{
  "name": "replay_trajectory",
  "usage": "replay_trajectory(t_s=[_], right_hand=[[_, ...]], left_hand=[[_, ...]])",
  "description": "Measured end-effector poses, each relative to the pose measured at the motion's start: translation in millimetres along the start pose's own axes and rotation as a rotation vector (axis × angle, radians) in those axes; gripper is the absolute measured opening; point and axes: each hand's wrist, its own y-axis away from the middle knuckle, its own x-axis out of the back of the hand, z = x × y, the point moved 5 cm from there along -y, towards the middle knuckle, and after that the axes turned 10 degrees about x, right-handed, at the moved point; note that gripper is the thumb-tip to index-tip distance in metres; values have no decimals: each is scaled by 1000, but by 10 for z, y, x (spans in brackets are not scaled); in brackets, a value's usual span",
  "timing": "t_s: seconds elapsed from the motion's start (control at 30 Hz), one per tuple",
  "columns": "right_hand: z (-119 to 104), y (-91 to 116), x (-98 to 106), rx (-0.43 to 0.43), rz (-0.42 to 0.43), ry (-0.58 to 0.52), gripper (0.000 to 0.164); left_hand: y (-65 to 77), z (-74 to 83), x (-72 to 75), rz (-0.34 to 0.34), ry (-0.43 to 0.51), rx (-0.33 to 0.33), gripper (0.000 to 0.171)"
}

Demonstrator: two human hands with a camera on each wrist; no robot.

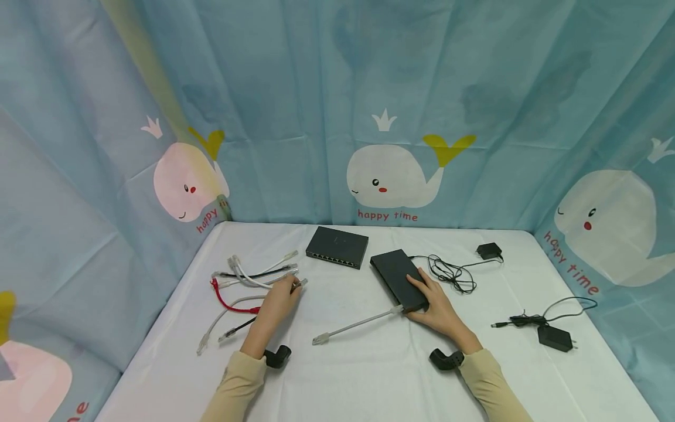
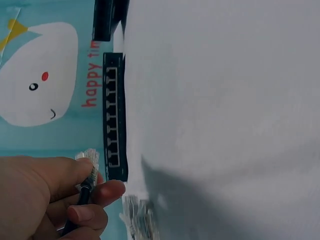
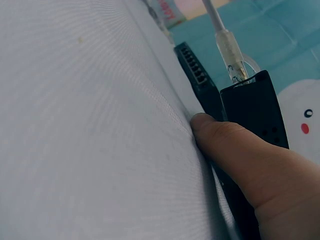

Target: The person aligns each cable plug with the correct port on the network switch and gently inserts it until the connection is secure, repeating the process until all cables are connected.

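Over on the left of the white cloth-covered worktop point(image 1: 369, 381), the left hand point(image 1: 281, 302) pinches the clear plastic plug point(image 2: 93, 157) of a slim dark cable point(image 2: 84, 195), right among loose white, red and black cables point(image 1: 252, 310). Across from it, the right hand point(image 1: 436, 305) grips a flat black rectangular box point(image 1: 396, 272), a pale grey cable point(image 1: 358, 323) plugged into its near end! Farther back, between the hands, sits a second black box point(image 1: 337, 245), its row of ports facing forward.

Soft, even light in the head view, dimmer wrist views, a soft-edged shadow point(image 2: 182, 210) on white cloth point(image 2: 230, 90)
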Motion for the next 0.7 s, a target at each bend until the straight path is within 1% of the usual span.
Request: replay_trajectory(t_s=[0.1,0.27,0.5,0.7], right_hand=[[-2,0,2,9,7,5,87],[3,4,1,19,14,15,87],[4,8,0,21,13,10,87],[2,5,-4,32,15,16,87]], left_hand=[[30,56,-48,-13,-12,-19,8],[64,156,-115,-46,-22,-32,10],[93,313,-201,-115,13,-43,11],[120,446,-259,-166,45,-75,12]])
